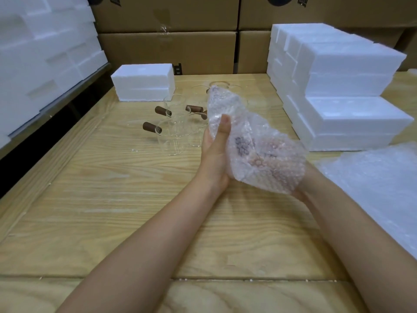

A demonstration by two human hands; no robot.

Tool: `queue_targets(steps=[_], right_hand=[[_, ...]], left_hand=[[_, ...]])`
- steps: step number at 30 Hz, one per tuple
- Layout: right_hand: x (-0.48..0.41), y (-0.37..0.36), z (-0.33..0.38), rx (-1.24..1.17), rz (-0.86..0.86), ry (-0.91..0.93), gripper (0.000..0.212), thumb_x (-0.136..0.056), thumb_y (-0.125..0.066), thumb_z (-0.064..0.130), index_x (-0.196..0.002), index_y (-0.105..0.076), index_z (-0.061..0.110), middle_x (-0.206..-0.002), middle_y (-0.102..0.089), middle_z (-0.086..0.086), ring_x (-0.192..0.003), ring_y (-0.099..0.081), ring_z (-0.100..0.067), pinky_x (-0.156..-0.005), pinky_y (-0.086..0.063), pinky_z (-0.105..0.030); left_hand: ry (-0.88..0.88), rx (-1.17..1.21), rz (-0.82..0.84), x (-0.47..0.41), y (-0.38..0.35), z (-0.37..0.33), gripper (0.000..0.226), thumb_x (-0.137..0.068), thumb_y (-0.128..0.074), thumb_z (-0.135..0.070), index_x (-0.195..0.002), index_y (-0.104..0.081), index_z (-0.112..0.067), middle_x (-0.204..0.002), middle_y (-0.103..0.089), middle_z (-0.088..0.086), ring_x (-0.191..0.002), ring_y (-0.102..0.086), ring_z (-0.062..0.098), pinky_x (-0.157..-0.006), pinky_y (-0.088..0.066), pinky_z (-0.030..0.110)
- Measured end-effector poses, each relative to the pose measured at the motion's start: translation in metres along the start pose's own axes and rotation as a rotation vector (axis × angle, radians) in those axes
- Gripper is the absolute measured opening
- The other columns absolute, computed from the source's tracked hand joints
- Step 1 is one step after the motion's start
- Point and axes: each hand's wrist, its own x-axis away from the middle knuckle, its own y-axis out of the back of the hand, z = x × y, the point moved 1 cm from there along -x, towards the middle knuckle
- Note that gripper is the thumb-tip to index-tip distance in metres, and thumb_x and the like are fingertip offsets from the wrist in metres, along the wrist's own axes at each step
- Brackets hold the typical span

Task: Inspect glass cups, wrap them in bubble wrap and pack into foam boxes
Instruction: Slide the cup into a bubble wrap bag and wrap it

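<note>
Your left hand (214, 150) pinches the wrap (266, 163) round one cup (242, 146); right hand (302, 192) beneath it — grip hidden. Bare cups (176, 129) wait at 11 o'clock — boxing looks undone.

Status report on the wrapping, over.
Left hand grips bubble-wrapped cup, thumb on top. Right hand holds underneath, mostly hidden. Unwrapped cups stand between hands and foam box.

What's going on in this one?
A person holds a bubble wrap bundle over the table: the left hand grips it, thumb on top, and the right hand supports it from below, mostly hidden. Something dark shows inside, probably a cup handle. More cups sit unwrapped near a foam box.
</note>
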Motion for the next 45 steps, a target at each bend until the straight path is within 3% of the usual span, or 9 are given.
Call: queue_targets(steps=[8, 11, 13, 17, 20, 26, 33, 39, 45], right_hand=[[-0.006, 0.042, 0.024, -0.247, -0.175, 0.144, 0.037, -0.079, -0.045, -0.014, -0.092, -0.070, 0.011, -0.083, -0.067, -0.001, -0.061, -0.050, -0.012, -0.054, -0.048, -0.020], [-0.005, 0.029, 0.018, -0.059, -0.173, 0.048, 0.013, -0.085, -0.061, 0.016, -0.097, -0.064, 0.011, -0.083, -0.064, -0.002, -0.060, -0.055, -0.014, -0.056, -0.049, -0.029], [-0.004, 0.014, 0.009, 0.044, -0.039, -0.100, 0.052, -0.072, -0.067, 0.038, -0.115, -0.057, 0.011, -0.096, -0.067, -0.008, -0.071, -0.065, -0.021, -0.060, -0.055, -0.034], [0.001, -0.012, -0.002, 0.287, 0.047, -0.029, 0.009, -0.091, -0.056, 0.001, -0.088, -0.061, 0.008, -0.078, -0.065, -0.004, -0.072, -0.062, -0.017, -0.067, -0.053, -0.031], [0.000, -0.011, -0.002, 0.263, -0.079, 0.018, 0.030, -0.091, -0.048, -0.006, -0.066, -0.056, 0.009, -0.050, -0.059, 0.007, -0.047, -0.057, -0.004, -0.044, -0.044, -0.015], [-0.006, 0.026, 0.020, -0.325, -0.267, -0.001, 0.018, -0.090, -0.049, 0.002, -0.103, -0.062, 0.001, -0.081, -0.060, -0.008, -0.071, -0.059, -0.017, -0.066, -0.053, -0.025], [-0.005, 0.020, 0.007, -0.650, -0.318, 0.174, 0.047, -0.097, -0.045, 0.038, -0.136, -0.045, 0.011, -0.121, -0.063, -0.003, -0.109, -0.061, -0.022, -0.091, -0.050, -0.035], [-0.002, -0.020, -0.005, -0.221, -0.199, 0.198, 0.111, -0.039, -0.080, 0.072, -0.127, -0.050, 0.013, -0.127, -0.059, -0.011, -0.120, -0.056, -0.021, -0.099, -0.045, -0.035], [-0.012, -0.009, 0.002, -0.202, -0.390, 0.302, 0.005, -0.085, -0.065, 0.007, -0.080, -0.065, 0.009, -0.071, -0.071, 0.002, -0.071, -0.068, -0.013, -0.071, -0.054, -0.028]], left_hand=[[0.120, 0.012, 0.055, -0.005, 0.017, -0.003, 0.099, -0.068, -0.064, -0.062, -0.145, -0.038, -0.006, -0.143, -0.046, 0.022, -0.132, -0.045, 0.038, -0.112, -0.030, 0.059], [0.124, 0.030, 0.047, -0.012, 0.022, -0.005, 0.077, -0.092, -0.025, -0.062, -0.135, -0.053, -0.005, -0.133, -0.058, 0.019, -0.124, -0.055, 0.032, -0.109, -0.039, 0.052], [0.121, 0.136, 0.180, -0.012, 0.025, -0.003, 0.082, -0.099, -0.002, -0.052, -0.129, -0.058, 0.001, -0.115, -0.069, 0.017, -0.110, -0.065, 0.024, -0.097, -0.050, 0.037], [0.106, 0.099, 0.173, -0.013, 0.026, 0.003, 0.067, -0.091, -0.032, -0.062, -0.117, -0.061, -0.008, -0.098, -0.074, 0.009, -0.084, -0.073, 0.019, -0.072, -0.059, 0.032], [0.096, 0.107, 0.180, -0.014, 0.026, 0.002, 0.072, -0.083, -0.040, -0.068, -0.112, -0.067, -0.008, -0.111, -0.071, 0.014, -0.102, -0.069, 0.027, -0.086, -0.056, 0.043], [0.109, 0.042, 0.162, -0.015, 0.032, 0.002, 0.077, -0.081, -0.035, -0.071, -0.126, -0.059, -0.013, -0.130, -0.060, 0.012, -0.124, -0.055, 0.029, -0.111, -0.036, 0.051], [0.065, -0.018, 0.121, -0.012, 0.025, 0.005, 0.073, -0.082, -0.034, -0.071, -0.128, -0.057, -0.019, -0.125, -0.065, 0.009, -0.120, -0.059, 0.024, -0.104, -0.045, 0.041], [0.033, 0.118, 0.118, -0.013, 0.025, 0.002, 0.080, -0.082, -0.036, -0.068, -0.136, -0.048, -0.011, -0.142, -0.049, 0.018, -0.133, -0.046, 0.033, -0.113, -0.032, 0.050], [0.077, 0.004, 0.181, -0.003, 0.017, 0.005, 0.089, -0.074, -0.065, -0.058, -0.140, -0.043, -0.002, -0.140, -0.048, 0.023, -0.126, -0.050, 0.033, -0.109, -0.038, 0.046]])
